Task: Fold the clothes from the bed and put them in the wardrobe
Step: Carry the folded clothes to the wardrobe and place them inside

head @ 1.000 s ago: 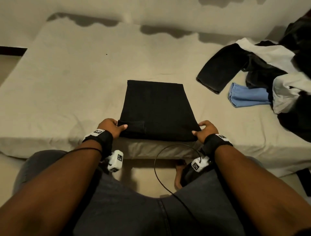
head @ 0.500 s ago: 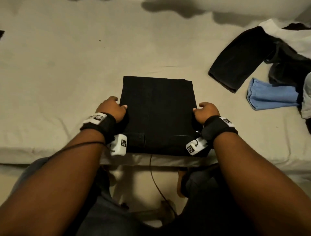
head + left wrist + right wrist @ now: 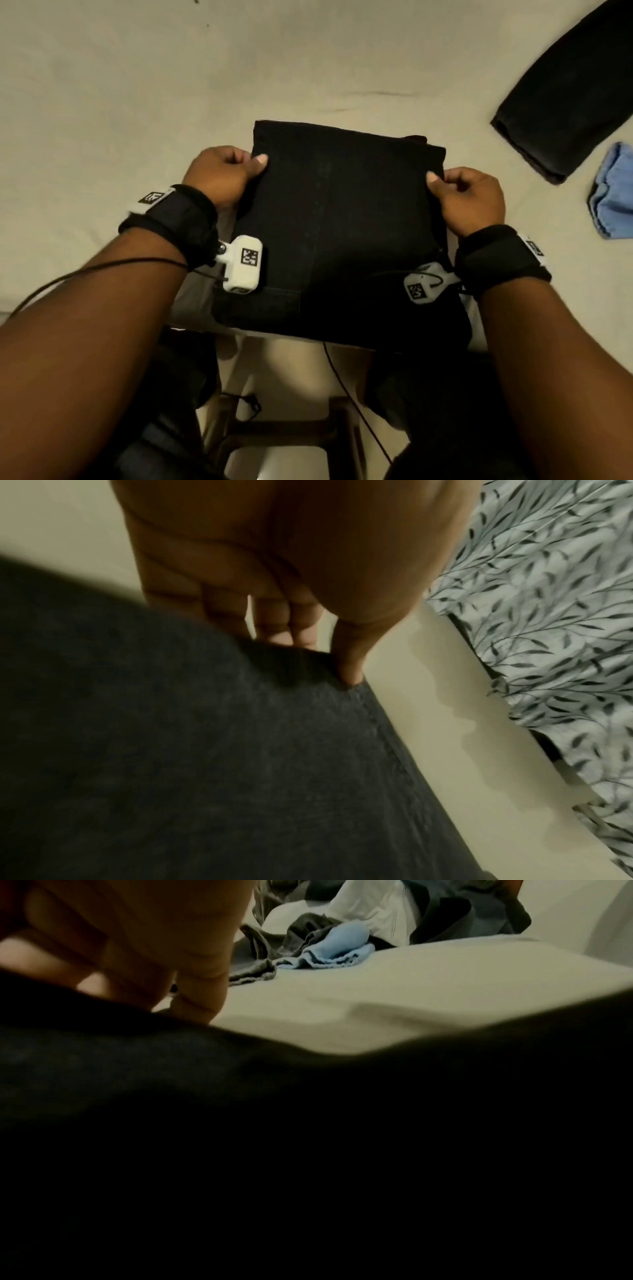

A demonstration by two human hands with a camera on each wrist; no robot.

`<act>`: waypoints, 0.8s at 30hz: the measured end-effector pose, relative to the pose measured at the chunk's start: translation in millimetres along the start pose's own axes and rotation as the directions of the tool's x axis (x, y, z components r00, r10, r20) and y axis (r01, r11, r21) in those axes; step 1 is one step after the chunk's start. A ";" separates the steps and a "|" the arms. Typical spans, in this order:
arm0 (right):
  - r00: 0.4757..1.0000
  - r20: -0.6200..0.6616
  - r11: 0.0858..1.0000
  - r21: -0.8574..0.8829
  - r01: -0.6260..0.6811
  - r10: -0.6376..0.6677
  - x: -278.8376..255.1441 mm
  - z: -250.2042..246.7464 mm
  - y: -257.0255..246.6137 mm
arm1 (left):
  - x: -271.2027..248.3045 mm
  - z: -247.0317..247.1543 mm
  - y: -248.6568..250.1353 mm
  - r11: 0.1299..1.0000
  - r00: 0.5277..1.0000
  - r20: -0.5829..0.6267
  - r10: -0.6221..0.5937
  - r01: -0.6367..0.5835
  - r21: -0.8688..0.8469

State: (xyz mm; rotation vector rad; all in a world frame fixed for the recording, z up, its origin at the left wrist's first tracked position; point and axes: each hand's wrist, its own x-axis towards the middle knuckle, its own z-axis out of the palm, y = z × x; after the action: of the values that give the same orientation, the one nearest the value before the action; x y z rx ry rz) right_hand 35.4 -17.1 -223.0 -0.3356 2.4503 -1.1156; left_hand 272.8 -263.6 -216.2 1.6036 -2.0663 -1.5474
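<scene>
A folded black garment (image 3: 342, 226) lies square at the near edge of the bed (image 3: 137, 85). My left hand (image 3: 226, 174) grips its left side near the far corner, thumb on top and fingers underneath. On the opposite side my right hand (image 3: 462, 195) grips the right edge the same way. The near end of the garment hangs over the bed's edge. In the left wrist view the dark cloth (image 3: 205, 764) fills the lower frame, with the left hand's fingers (image 3: 274, 620) tucked under its edge. The right wrist view shows the black garment (image 3: 308, 1137) close up beneath the right hand (image 3: 154, 947).
An unfolded black garment (image 3: 568, 99) and a light blue cloth (image 3: 613, 195) lie on the bed at the right. More dark and white clothes (image 3: 377, 909) are piled behind them. A leaf-patterned fabric (image 3: 555, 631) shows beyond the bed. A stool (image 3: 284, 428) and a cable are below.
Both hands slid forward along the folded garment's sides from its near corners toward the far ones. My head leaned closer over the bed.
</scene>
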 end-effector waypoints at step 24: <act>0.846 0.529 0.998 -0.037 -0.055 0.066 -17.5 1.9 28.2 | -27.2 16.4 -5.8 0.970 0.915 0.352 -0.197 0.234 -0.065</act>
State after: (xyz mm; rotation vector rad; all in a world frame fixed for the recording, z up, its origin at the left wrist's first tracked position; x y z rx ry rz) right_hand 50.5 6.7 -240.6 -0.4954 1.9627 -0.8297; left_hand 278.6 -231.9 -215.6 1.6704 -1.9676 -2.1120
